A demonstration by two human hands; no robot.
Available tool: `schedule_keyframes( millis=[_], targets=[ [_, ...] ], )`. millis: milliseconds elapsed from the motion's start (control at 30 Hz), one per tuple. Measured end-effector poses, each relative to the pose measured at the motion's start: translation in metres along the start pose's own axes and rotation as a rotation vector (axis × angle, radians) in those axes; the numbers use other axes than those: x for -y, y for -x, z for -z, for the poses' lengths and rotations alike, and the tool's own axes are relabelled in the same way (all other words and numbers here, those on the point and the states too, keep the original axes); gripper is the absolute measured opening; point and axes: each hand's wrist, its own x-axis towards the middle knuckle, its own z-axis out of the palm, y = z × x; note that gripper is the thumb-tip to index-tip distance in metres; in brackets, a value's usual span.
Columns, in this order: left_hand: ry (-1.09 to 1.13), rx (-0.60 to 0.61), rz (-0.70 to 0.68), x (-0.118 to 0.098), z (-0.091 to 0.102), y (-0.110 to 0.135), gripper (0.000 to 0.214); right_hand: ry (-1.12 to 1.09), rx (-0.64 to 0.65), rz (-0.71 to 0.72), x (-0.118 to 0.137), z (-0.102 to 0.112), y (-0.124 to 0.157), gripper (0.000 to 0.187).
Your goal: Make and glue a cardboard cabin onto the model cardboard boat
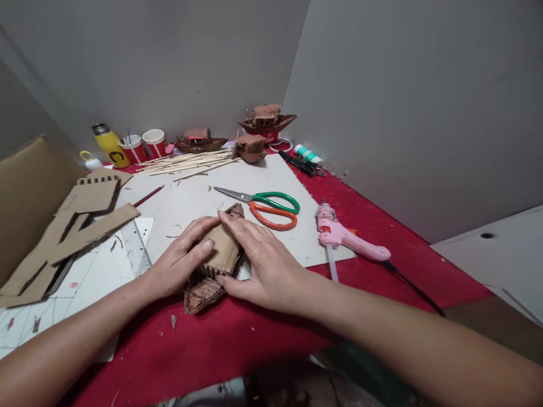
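Observation:
A small brown cardboard model boat rests at the table's near side, its pointed ends showing beyond my hands. Over its middle curves a tan cardboard roof with a ridged edge. My left hand presses against the roof's left side, thumb lying on top. Along the other side, my right hand wraps round the roof and hull, fingertips at the far end and thumb at the near edge. Scissors with green and orange handles lie just beyond. To the right is a pink hot glue gun with a glue stick in it.
Cut cardboard pieces, a ruler and a red pencil lie left. Thin wooden sticks and several finished model boats stand at the back, near paper cups and a yellow bottle. The glue gun's cord trails right.

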Motion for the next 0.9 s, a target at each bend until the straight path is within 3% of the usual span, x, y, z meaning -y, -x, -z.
schedule_keyframes(
  millis=[233, 333, 500, 767, 900],
  targets=[
    [0.337, 0.142, 0.147, -0.001, 0.023, 0.003, 0.052, -0.031, 0.030, 0.012, -0.002, 0.004, -0.001, 0.092],
    [0.403, 0.255, 0.106, -0.001, 0.027, 0.001, 0.076, -0.066, 0.032, 0.025, -0.005, 0.007, -0.002, 0.092],
    [0.322, 0.250, 0.075, 0.002, 0.024, 0.000, 0.096, -0.113, 0.070, 0.028, -0.010, 0.010, -0.004, 0.093],
    [0.072, 0.203, 0.062, 0.003, 0.023, 0.002, 0.092, -0.114, 0.120, 0.014, -0.008, 0.015, -0.002, 0.099],
    [0.046, 0.195, 0.042, 0.003, 0.022, 0.002, 0.091, -0.160, 0.107, -0.011, -0.008, 0.014, -0.002, 0.086]
  ],
)
